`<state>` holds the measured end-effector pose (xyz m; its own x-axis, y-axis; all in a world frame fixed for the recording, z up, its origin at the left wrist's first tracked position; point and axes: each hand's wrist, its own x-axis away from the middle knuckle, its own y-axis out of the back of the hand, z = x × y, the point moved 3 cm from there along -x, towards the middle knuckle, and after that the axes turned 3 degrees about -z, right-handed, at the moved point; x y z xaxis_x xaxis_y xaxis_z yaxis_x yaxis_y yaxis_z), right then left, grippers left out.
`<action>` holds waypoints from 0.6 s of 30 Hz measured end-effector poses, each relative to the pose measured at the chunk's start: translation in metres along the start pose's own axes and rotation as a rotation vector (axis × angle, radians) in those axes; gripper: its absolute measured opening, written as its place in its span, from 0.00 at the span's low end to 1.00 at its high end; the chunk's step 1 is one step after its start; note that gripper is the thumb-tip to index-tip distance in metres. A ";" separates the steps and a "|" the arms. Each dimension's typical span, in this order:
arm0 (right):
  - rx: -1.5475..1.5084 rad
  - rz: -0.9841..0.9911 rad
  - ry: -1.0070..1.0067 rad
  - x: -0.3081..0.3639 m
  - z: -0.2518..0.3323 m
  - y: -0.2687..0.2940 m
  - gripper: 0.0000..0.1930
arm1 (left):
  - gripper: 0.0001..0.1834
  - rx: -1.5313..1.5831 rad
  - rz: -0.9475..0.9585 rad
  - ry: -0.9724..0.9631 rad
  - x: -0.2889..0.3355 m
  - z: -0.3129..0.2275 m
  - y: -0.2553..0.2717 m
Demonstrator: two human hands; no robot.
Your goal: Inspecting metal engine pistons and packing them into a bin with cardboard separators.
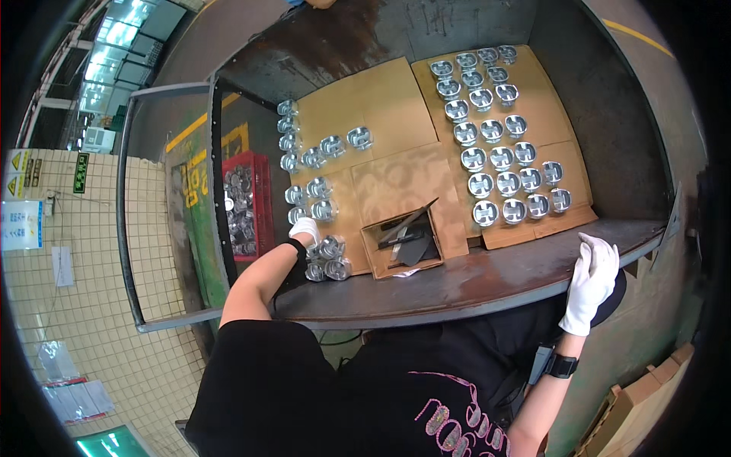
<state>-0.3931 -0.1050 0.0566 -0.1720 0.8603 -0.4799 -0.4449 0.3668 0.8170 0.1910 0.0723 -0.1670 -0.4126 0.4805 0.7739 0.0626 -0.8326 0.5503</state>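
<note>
My left hand (305, 229), in a white glove, reaches down among shiny metal pistons at the left of a dark metal bin. It is right beside one piston (298, 215), with a cluster of pistons (330, 247) just nearer to me. Its fingers are mostly hidden, so a grip cannot be made out. On the right, my white-gloved right hand (592, 283) rests on the bin's near metal edge (525, 276), fingers stretched out and holding nothing. More pistons (332, 146) stand in short rows at the left; several rows (502, 158) cover the cardboard on the right.
Brown cardboard sheets (373, 99) line the bin floor. An open cardboard box (371, 247) with dark flat pieces sits near the front edge. Outside on the left are a red crate (263, 206) full of metal parts and a metal frame (126, 213). High dark walls (613, 114) enclose the bin.
</note>
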 end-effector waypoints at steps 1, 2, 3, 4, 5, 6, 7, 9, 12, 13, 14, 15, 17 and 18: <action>0.007 0.004 0.009 0.001 0.001 -0.001 0.06 | 0.15 0.193 -0.255 0.112 0.006 -0.001 -0.002; 0.016 0.006 0.008 0.001 0.001 -0.001 0.06 | 0.15 0.385 -0.512 0.223 0.011 0.000 -0.002; 0.013 0.008 0.012 0.000 0.004 -0.002 0.06 | 0.13 0.387 -0.662 0.114 0.004 0.005 -0.006; 0.012 0.010 0.021 -0.001 0.005 -0.002 0.06 | 0.14 0.359 -0.781 0.056 -0.004 0.007 -0.012; 0.018 0.014 0.012 -0.001 0.004 -0.003 0.07 | 0.13 0.342 -0.778 0.029 -0.009 0.001 -0.011; 0.023 0.017 0.001 -0.001 0.004 -0.003 0.07 | 0.12 0.323 -0.775 0.001 -0.015 -0.007 -0.010; 0.032 0.015 0.004 -0.001 0.005 -0.003 0.07 | 0.15 0.563 -0.643 0.207 -0.024 -0.009 -0.013; 0.047 0.019 0.009 0.000 0.005 -0.003 0.07 | 0.15 0.543 -0.662 0.102 -0.034 -0.007 -0.016; 0.040 0.022 0.002 0.000 0.003 -0.004 0.07 | 0.13 0.455 -0.715 -0.003 -0.007 -0.022 0.010; 0.045 0.013 0.008 0.000 0.004 -0.005 0.07 | 0.14 0.462 -0.686 0.039 -0.019 -0.023 0.005; 0.052 0.032 0.002 -0.003 0.007 -0.004 0.07 | 0.14 0.468 -0.662 0.090 -0.020 -0.019 0.011; 0.049 0.024 0.003 -0.004 0.007 -0.003 0.07 | 0.15 0.623 -0.610 0.045 -0.021 -0.014 0.018; 0.048 0.013 -0.002 -0.004 0.006 -0.002 0.06 | 0.13 0.500 -0.660 -0.151 -0.014 -0.024 0.037; 0.046 0.013 -0.023 -0.003 0.004 -0.001 0.06 | 0.11 0.116 -0.751 -0.285 -0.010 -0.032 0.052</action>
<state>-0.3882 -0.1067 0.0592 -0.1567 0.8729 -0.4621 -0.4016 0.3712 0.8372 0.1694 0.0151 -0.1564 -0.1359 0.9646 0.2262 -0.0390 -0.2333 0.9716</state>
